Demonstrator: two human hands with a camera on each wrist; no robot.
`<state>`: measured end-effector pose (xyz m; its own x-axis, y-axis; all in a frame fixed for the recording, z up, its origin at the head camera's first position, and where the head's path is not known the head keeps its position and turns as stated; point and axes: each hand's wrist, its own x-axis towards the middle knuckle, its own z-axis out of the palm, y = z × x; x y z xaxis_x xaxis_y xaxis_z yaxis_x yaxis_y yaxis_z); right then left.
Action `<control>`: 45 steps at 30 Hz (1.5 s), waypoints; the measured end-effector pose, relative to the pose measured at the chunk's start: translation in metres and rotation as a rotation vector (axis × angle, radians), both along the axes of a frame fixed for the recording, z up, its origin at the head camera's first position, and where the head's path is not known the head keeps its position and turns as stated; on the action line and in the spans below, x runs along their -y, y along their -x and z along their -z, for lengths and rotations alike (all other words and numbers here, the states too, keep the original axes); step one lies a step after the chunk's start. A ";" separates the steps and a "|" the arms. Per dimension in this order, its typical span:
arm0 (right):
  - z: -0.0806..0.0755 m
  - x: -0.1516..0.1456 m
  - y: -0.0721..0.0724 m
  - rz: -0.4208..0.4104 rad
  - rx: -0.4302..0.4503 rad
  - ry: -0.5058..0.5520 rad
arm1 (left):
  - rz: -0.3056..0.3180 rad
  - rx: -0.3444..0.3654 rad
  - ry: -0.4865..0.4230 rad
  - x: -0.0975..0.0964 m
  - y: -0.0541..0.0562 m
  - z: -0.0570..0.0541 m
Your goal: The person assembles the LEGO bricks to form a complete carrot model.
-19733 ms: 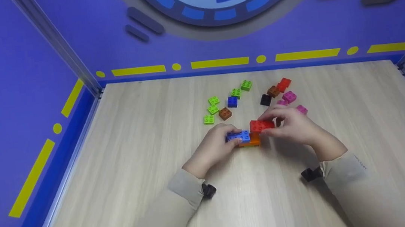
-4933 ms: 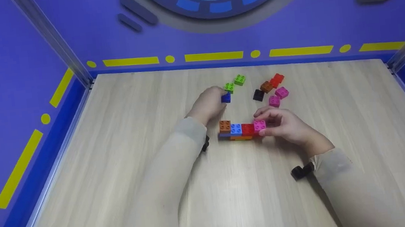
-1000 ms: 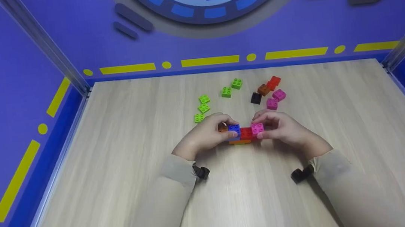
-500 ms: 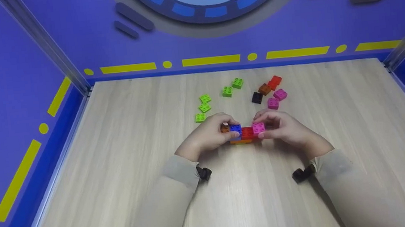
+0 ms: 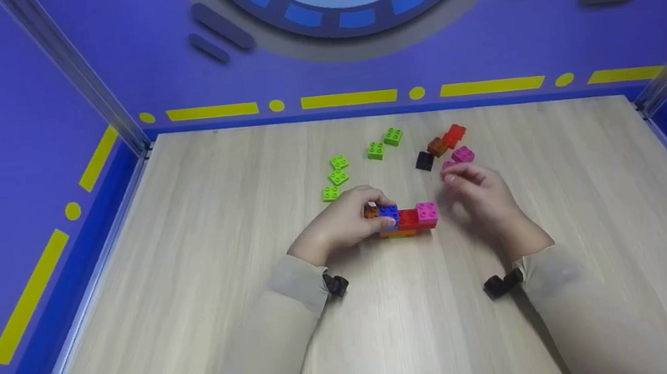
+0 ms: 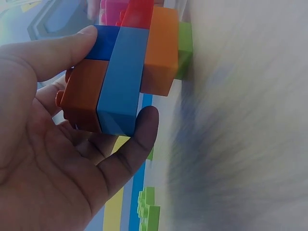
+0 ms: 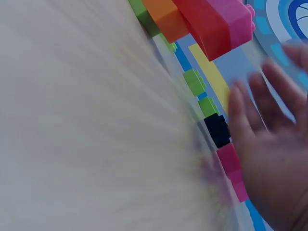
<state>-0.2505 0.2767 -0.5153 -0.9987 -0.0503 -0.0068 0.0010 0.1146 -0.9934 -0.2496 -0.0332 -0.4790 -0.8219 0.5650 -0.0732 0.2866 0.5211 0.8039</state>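
Observation:
A stepped stack of toy building bricks stands mid-table. In the left wrist view, a green brick [image 6: 185, 50] forms its base, with an orange brick [image 6: 161, 50] above. Over that lie a light blue brick [image 6: 125, 77] and a red brick [image 5: 408, 219]. On top are a brown brick [image 6: 85, 91], a dark blue brick [image 5: 388, 213] and a pink brick [image 5: 426, 211]. My left hand [image 5: 342, 222] grips the stack's left end, thumb against the dark blue brick. My right hand [image 5: 486, 197], fingers loosely bent and holding nothing, hovers right of the stack near a loose pink brick [image 5: 448, 165].
Several loose light green bricks [image 5: 338, 176] lie behind my left hand, with two green bricks [image 5: 375, 150] farther back. Behind my right hand sit a black brick [image 5: 424, 161], a brown brick [image 5: 437, 146], red bricks [image 5: 454, 135] and another pink brick [image 5: 463, 154]. A blue wall [image 5: 346, 71] borders the table.
Earlier, red, brown, pink and dark blue bricks joined the stack. Within the last half second my right hand has let go of the stack's pink brick and moved back and right; my left stays put.

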 end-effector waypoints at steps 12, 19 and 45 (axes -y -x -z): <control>0.004 -0.017 0.008 0.247 -0.029 -0.406 | -0.024 0.038 -0.021 0.001 0.000 0.002; 0.007 -0.016 0.006 0.158 -0.062 -0.576 | -0.018 0.045 -0.018 -0.001 0.000 0.004; 0.001 -0.006 0.004 0.123 -0.092 -0.484 | -0.017 0.045 -0.014 0.001 0.001 0.003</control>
